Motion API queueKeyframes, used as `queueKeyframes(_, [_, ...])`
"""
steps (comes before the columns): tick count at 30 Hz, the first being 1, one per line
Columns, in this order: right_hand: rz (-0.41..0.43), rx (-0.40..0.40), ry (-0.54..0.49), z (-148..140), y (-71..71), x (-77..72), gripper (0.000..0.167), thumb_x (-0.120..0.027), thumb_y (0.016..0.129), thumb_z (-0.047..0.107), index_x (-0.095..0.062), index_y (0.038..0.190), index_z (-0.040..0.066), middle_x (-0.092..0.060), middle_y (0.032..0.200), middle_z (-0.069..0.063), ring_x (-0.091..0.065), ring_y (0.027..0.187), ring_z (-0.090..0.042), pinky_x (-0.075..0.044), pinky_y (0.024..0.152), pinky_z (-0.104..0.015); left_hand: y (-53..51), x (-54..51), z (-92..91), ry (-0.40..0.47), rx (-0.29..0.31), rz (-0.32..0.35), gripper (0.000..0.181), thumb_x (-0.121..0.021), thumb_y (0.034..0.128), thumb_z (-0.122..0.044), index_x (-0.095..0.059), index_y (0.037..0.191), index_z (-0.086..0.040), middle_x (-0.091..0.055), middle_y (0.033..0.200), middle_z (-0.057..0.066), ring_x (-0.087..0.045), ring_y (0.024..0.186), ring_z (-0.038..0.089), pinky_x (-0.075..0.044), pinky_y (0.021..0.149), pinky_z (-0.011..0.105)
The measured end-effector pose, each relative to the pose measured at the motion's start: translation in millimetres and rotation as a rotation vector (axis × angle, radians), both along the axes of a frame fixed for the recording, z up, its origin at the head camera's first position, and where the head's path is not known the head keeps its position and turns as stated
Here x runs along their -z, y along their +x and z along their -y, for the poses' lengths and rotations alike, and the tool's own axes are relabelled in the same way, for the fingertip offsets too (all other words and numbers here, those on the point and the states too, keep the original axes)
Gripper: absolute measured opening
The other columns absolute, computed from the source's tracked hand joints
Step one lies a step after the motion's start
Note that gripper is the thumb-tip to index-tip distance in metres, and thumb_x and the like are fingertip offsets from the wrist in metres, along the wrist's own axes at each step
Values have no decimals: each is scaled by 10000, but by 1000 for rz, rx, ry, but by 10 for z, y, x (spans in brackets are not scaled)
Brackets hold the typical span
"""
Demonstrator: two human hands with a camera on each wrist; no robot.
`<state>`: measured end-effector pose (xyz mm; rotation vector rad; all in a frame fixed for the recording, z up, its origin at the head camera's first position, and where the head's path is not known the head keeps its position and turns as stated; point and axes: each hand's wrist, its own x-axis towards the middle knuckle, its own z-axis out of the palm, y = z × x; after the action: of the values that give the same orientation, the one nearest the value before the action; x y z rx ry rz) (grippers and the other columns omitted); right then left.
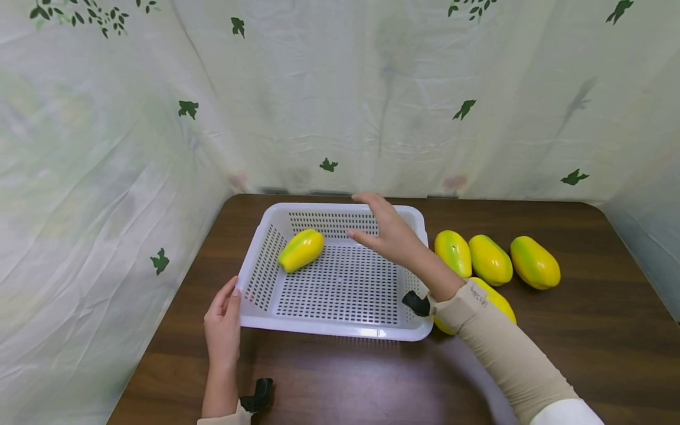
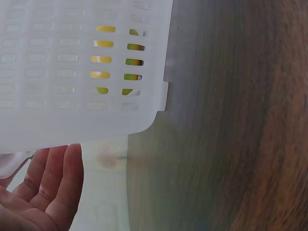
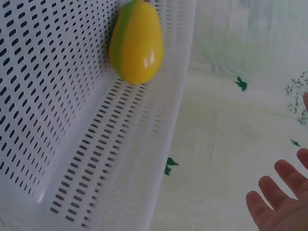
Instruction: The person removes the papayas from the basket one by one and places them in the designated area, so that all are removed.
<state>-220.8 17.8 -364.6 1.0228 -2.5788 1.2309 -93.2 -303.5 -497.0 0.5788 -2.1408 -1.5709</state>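
Observation:
A white perforated plastic basket [image 1: 340,332] stands on the table, with one yellow-green papaya [image 1: 301,250] lying inside toward its left. My left hand [image 1: 223,321] grips the basket's left rim near the front corner, thumb above and fingers at the outside. In the left wrist view, that hand [image 2: 48,187] is at the rim, and papaya colour shows through the slots. My right hand [image 1: 390,233] hovers over the basket's right part, fingers spread and holding nothing. The right wrist view shows the papaya [image 3: 137,45] against the basket wall, apart from the right hand's fingers [image 3: 274,192].
Several more papayas [image 1: 535,262] lie on the brown wooden table [image 1: 595,330] right of the basket, some partly hidden by my right forearm. A pale curtain [image 1: 340,94] with green leaf and bird shapes hangs behind and at the sides.

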Motion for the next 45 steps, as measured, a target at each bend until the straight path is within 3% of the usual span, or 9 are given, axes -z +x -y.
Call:
queueKeyframes(1, [16,-12,10,44,-27,20,631,-607,847,357,-334,1355,100,-345,1373,-45,-303,1251,-187,-288,998,-377,-21,88,55,-5,7,-13,387,-493,899,-403,-532,1263,-276,-569,1150,65,-555,942,171,-482,699,184])
queueKeyframes(4, [65,-43,51,171,-114,95,647,-614,842,360,-323,1368,118,-324,1392,-33,-285,1266,-180,-278,1005,-370,-33,138,87,-2,13,-27,394,-503,893,-408,-537,1259,-269,-572,1148,79,-557,929,167,-476,675,162])
queueKeyframes(11, [180,-93,90,446,-255,280,710,-656,803,381,-318,1381,143,-307,1412,-2,-267,1281,-157,-258,1015,-362,75,-290,-180,-8,-14,-10,394,-488,915,-358,-539,1264,-183,-573,1123,123,-554,899,168,-463,660,134])
queueKeyframes(14, [200,-122,84,563,-287,348,731,-681,783,369,-331,1377,128,-317,1409,-3,-265,1282,-148,-239,1025,-353,97,-365,-216,-17,-22,10,400,-478,917,-364,-534,1270,-184,-572,1127,118,-552,903,157,-459,672,128])
queueKeyframes(20, [233,-138,111,766,-323,497,730,-721,759,303,-358,1368,131,-327,1408,-6,-263,1287,-145,-215,1036,-331,101,-362,-214,4,-52,25,397,-489,904,-392,-546,1257,-219,-580,1103,87,-552,901,150,-464,665,130])
queueKeyframes(28, [324,-112,156,913,-360,671,735,-732,749,273,-360,1367,129,-323,1411,10,-250,1293,-138,-196,1042,-315,97,-308,-191,11,-19,-30,387,-506,903,-369,-554,1249,-203,-576,1104,121,-554,890,161,-466,660,138])
queueKeyframes(35, [405,-151,208,969,-365,689,801,-744,733,274,-309,1399,181,-262,1442,30,-228,1301,-134,-189,1043,-329,92,-348,-214,10,-30,7,376,-488,911,-371,-548,1254,-226,-569,1127,106,-550,918,182,-467,672,143])
queueKeyframes(40, [409,-197,266,978,-373,691,822,-743,735,266,-285,1412,178,-251,1447,32,-233,1299,-142,-188,1044,-331,99,-388,-248,26,-19,18,363,-487,913,-363,-546,1252,-248,-565,1149,79,-549,944,179,-468,688,151])
queueKeyframes(45, [423,-187,311,1003,-356,713,801,-746,733,271,-313,1406,231,-277,1424,-12,-289,1263,-189,-243,1021,-380,108,-380,-238,22,-23,8,372,-489,914,-353,-537,1263,-233,-550,1161,98,-545,938,185,-467,679,145])
